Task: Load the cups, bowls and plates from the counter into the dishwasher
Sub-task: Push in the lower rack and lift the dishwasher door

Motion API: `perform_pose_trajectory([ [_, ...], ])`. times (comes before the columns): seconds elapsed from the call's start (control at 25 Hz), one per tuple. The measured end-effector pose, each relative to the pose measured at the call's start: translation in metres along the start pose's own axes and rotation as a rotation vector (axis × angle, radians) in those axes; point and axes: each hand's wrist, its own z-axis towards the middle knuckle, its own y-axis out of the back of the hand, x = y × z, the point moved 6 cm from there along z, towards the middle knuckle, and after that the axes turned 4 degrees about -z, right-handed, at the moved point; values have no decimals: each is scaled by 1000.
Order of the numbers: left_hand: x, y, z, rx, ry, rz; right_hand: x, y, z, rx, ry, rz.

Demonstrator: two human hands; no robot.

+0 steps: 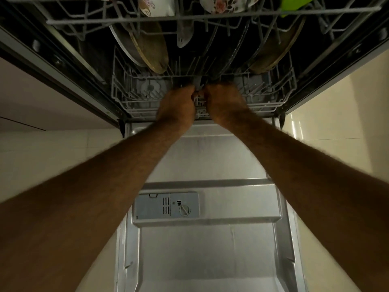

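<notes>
Two hands meet at the front middle of the lower rack (271, 105): our left hand (177, 106) and our right hand (225, 103) sit knuckle to knuckle, fingers curled down over the rack's front wire. Each grip looks closed on that front edge, though the fingertips are hidden behind the knuckles, so we cannot say how firm the hold is or whether something small is pinched between them.

The rack sits inside the dishwasher, its front at the hinge of the lowered door (210, 157). Several plates already stand upright in it: a pale-rimmed pair on the left (147, 49), dark ones in the middle (229, 53) and a brown one on the right (273, 53). The upper rack (126, 20) carries patterned bowls (221, 5) and a green item (294, 5). The worktop is out of view, so we cannot tell what is left to load.

We judge that we are about to slide the rack. A sharp tug or shove could knock the upright plates against each other. Uneven force from the two hands could skew the rack on its runners and jam it. Our forearms hang above the open door, and leaning on it would strain the hinge.
</notes>
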Motion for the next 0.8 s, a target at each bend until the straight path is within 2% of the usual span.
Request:
perform_pose_trajectory([
  [0.16,16,-5,13,-27,410,-577,2,5,12,12,17,-78],
  [0.28,16,-4,8,-43,416,-676,2,5,11,-12,44,-85],
  [0.44,16,-3,5,12,292,-526,-1,1,7,11,-14,-44],
  [0.56,7,4,-14,5,17,23,-4,2,-19,-51,-30,-39],
  [0.6,6,6,-25,-23,-36,119,-4,3,-32,-86,-24,-36],
  [0.68,6,11,-53,-70,-92,181,-1,2,-65,-113,-2,-26],
  [0.8,11,9,-106,-28,-125,236,8,-2,-116,-85,37,-18],
])
